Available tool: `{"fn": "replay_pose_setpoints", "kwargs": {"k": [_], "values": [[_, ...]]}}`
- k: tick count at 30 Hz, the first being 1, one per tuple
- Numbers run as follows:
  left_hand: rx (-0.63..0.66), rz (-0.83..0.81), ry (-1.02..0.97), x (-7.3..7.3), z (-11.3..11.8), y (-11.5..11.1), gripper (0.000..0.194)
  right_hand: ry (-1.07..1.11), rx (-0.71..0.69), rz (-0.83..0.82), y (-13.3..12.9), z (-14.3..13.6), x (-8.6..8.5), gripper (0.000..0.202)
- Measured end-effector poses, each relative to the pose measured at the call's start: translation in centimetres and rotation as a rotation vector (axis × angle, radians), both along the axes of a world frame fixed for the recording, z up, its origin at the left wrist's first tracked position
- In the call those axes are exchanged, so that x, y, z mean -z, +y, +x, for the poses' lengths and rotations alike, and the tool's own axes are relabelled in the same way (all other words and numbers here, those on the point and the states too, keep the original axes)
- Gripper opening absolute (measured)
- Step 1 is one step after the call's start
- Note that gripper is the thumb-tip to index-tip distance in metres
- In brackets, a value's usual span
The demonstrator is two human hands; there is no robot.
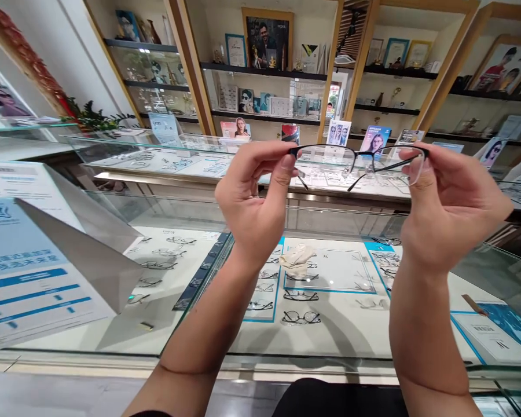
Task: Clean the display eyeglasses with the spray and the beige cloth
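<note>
A pair of eyeglasses (355, 154) with a dark upper rim and clear lenses is held up in front of me, above the glass counter. My left hand (260, 194) pinches its left end between thumb and fingers. At the other end, my right hand (449, 202) grips the frame near the hinge, its thumb against the right lens. The temples point away and downward behind the lenses. Below, on the counter's glass top, lies a crumpled cream cloth (296, 259), touched by neither hand.
The glass display counter (342, 341) holds rows of eyeglasses, among them a round pair (301, 317). A folded cardboard sign (39, 260) stands at the left. Beyond lies a second glass showcase (191, 165) with upright cards, and wall shelves (260, 70) behind it.
</note>
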State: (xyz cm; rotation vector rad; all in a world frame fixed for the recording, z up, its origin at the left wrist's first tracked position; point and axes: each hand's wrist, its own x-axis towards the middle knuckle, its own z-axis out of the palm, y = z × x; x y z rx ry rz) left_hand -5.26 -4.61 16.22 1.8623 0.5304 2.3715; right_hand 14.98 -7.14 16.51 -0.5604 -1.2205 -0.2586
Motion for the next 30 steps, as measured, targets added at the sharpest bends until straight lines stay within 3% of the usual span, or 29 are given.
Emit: {"fn": "replay_pose_setpoints", "kwargs": {"k": [8, 16, 23, 26, 30], "values": [[0.011, 0.005, 0.001, 0.0, 0.1, 0.6, 0.011, 0.042, 0.048, 0.096, -0.1, -0.8, -0.6, 0.016], [0.04, -0.108, -0.016, 0.1, 0.0, 2.4, 0.03, -0.052, 0.135, -0.089, -2.4, -1.2, 0.2, 0.019], [0.084, -0.11, 0.001, 0.0, 0.5, 1.2, 0.025, 0.007, 0.077, -0.069, -0.3, 0.2, 0.3, 0.019], [0.121, -0.198, 0.074, 0.4, 1.0, 1.2, 0.024, 0.078, -0.062, -0.201, 1.3, 2.1, 1.5, 0.022], [0.16, -0.319, 0.174, 2.3, 2.1, 2.4, 0.023, 0.24, -0.238, -0.435, 3.1, 4.6, 5.3, 0.032]]}}
